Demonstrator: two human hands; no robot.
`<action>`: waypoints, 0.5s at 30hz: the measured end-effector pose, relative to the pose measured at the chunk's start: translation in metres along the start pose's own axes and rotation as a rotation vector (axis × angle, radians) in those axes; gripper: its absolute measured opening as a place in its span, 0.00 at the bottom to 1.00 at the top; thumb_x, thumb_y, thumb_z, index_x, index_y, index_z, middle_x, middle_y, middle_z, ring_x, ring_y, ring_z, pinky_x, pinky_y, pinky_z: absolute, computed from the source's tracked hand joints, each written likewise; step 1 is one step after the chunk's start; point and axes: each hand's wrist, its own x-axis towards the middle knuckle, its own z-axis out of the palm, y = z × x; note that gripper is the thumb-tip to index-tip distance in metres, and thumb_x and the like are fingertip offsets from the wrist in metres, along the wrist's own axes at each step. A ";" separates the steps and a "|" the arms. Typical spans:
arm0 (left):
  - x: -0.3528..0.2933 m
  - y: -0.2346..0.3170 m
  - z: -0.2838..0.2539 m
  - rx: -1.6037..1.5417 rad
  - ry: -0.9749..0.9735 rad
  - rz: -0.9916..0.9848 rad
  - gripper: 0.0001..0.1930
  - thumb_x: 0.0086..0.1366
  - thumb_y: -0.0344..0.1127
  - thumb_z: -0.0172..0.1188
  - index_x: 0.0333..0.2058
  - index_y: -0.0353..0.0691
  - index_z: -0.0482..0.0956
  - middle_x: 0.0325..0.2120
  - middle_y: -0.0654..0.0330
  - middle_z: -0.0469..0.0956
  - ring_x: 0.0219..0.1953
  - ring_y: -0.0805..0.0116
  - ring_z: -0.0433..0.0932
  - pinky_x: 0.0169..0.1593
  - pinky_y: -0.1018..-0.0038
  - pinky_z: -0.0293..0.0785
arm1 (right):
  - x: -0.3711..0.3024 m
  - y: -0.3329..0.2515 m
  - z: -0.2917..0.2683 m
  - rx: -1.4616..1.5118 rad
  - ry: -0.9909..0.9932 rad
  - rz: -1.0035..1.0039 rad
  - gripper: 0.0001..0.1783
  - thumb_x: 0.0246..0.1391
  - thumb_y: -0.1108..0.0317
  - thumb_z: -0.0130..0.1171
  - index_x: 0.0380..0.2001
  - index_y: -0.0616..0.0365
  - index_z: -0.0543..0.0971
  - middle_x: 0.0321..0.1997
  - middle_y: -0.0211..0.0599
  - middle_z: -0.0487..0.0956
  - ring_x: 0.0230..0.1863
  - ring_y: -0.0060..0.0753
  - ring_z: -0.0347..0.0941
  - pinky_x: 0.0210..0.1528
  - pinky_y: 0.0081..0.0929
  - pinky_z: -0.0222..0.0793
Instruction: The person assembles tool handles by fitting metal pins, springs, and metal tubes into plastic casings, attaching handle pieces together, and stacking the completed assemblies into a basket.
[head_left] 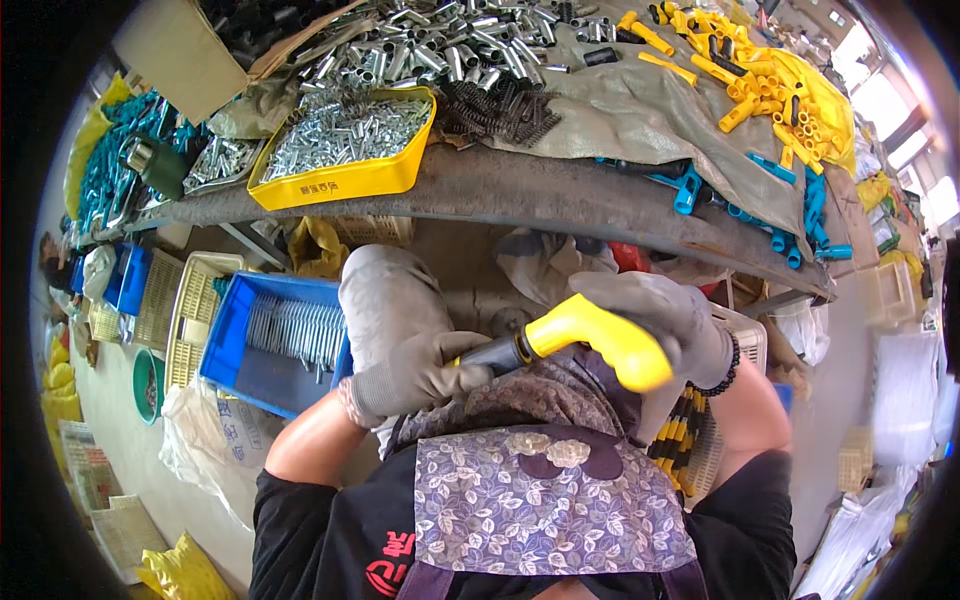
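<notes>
My left hand [420, 380], in a grey glove, is closed around the black tube [497, 353] of a yellow curved handle [600, 340]. The handle lies tilted above my lap, its rounded end toward the right. Over its far right side, my right hand [660, 315], gloved too and slightly blurred, lies against the yellow part with its fingers stretched out. None of those fingers wrap over the near face of the handle. Beside my left arm stands a blue crate [225, 365] with a row of thin metal rods [295, 328] in it.
Ahead is a workbench [470, 190] with a yellow tray [340, 186] of small metal parts, loose silver tubes [455, 55], black springs [495, 112], yellow handles [755, 85] and teal parts [690, 190]. Black-and-yellow pieces [683, 435] fill a crate at my right. A green basin [147, 385] sits far left.
</notes>
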 end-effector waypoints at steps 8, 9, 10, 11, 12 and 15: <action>0.013 0.004 0.012 0.535 0.483 0.303 0.29 0.60 0.46 0.68 0.56 0.39 0.74 0.34 0.47 0.81 0.34 0.57 0.80 0.41 0.67 0.74 | 0.004 0.004 0.026 -0.415 0.188 0.178 0.41 0.53 0.59 0.67 0.64 0.65 0.61 0.27 0.48 0.77 0.26 0.49 0.77 0.30 0.42 0.70; 0.013 0.003 0.011 0.577 0.513 0.357 0.29 0.60 0.48 0.68 0.56 0.41 0.74 0.31 0.43 0.80 0.30 0.49 0.80 0.35 0.64 0.74 | 0.004 0.010 0.020 -0.450 0.077 0.070 0.41 0.53 0.56 0.66 0.64 0.65 0.62 0.22 0.46 0.75 0.24 0.52 0.75 0.27 0.43 0.68; 0.012 0.003 0.010 0.583 0.513 0.365 0.29 0.60 0.48 0.68 0.56 0.41 0.74 0.31 0.43 0.80 0.30 0.49 0.80 0.35 0.64 0.74 | 0.000 0.009 0.016 -0.459 0.081 0.068 0.41 0.53 0.56 0.66 0.64 0.65 0.62 0.22 0.46 0.75 0.24 0.52 0.75 0.27 0.43 0.68; 0.010 0.005 0.008 0.711 0.535 0.403 0.29 0.59 0.48 0.68 0.55 0.41 0.75 0.30 0.44 0.80 0.29 0.48 0.79 0.34 0.62 0.73 | -0.001 0.004 0.012 -0.511 -0.035 0.172 0.38 0.51 0.56 0.68 0.61 0.60 0.67 0.24 0.44 0.76 0.25 0.51 0.75 0.29 0.41 0.69; 0.009 0.007 0.007 0.839 0.555 0.440 0.28 0.59 0.49 0.68 0.54 0.42 0.75 0.28 0.45 0.80 0.28 0.47 0.79 0.33 0.60 0.72 | 0.000 -0.001 0.009 -0.562 -0.150 0.280 0.35 0.48 0.56 0.70 0.58 0.55 0.72 0.25 0.42 0.77 0.27 0.50 0.75 0.30 0.40 0.70; 0.009 0.020 0.016 0.910 0.596 0.556 0.26 0.57 0.47 0.68 0.52 0.43 0.77 0.27 0.46 0.79 0.28 0.46 0.78 0.32 0.59 0.72 | -0.005 0.009 0.002 0.206 -0.198 0.622 0.25 0.58 0.46 0.60 0.44 0.57 0.79 0.29 0.34 0.80 0.31 0.33 0.79 0.31 0.30 0.73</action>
